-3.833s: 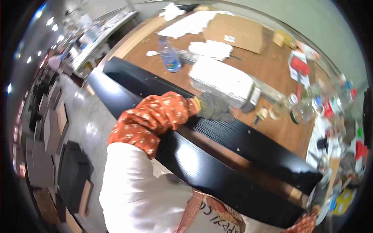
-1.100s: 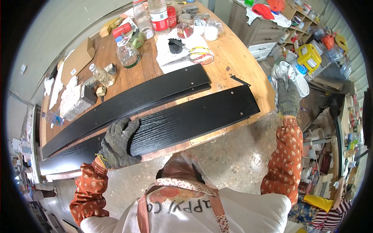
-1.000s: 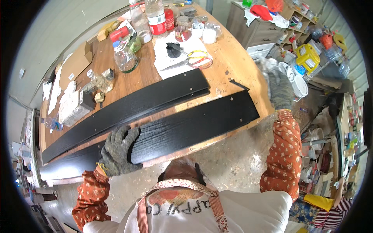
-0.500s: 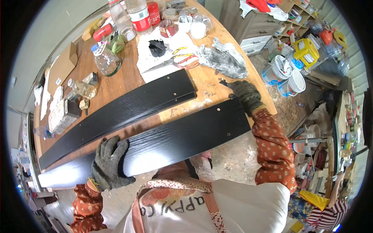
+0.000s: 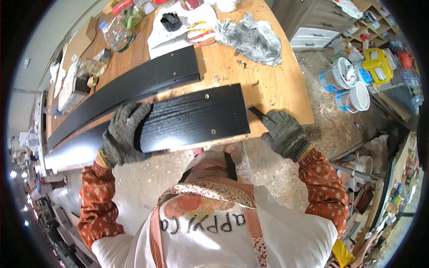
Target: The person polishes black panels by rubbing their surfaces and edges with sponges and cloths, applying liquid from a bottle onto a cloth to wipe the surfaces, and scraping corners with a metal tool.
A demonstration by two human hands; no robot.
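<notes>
we see a flat brown cardboard box point(image 5: 79, 42) at the desk's far left edge | a clear plastic bottle point(image 5: 115, 35) with a blue cap just right of it | a red-lidded container point(image 5: 125, 5) at the top rim | white paint buckets point(image 5: 349, 85) on the floor at right | a yellow canister point(image 5: 378, 64) beside them

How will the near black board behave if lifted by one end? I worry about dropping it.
The black board looks long, flat and rigid, so it would likely stay stiff but feel end-heavy. It overhangs the table edge, so it may tip. The left hand lies flat on it; the right hand touches its end.
</notes>
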